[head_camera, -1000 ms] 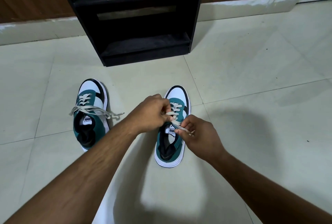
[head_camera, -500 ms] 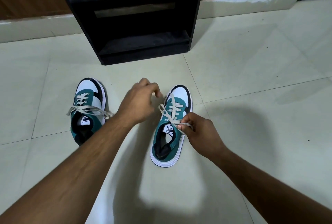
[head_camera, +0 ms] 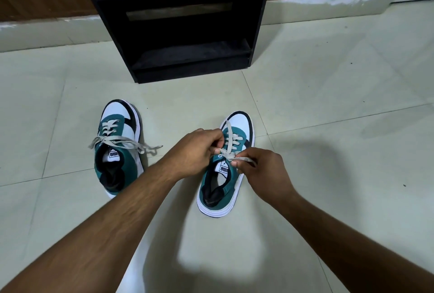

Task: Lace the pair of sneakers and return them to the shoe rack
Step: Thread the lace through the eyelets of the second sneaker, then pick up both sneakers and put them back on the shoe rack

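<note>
Clearly PUMA on both tongue labels, left hand point(head_camera: 196, 149) fingers pinching right sneaker point(head_camera: 225, 163) lace point(head_camera: 229, 142), right hand point(head_camera: 263, 170) likewise

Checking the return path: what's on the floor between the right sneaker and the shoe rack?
Nothing: in the head view, only bare floor tile lies between the right sneaker and the shoe rack.

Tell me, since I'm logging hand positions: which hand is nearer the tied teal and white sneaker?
Left. The left hand sits between the two shoes, pinching the untied sneaker's lace; the right hand is beyond it, farther from the tied teal and white sneaker.
</note>
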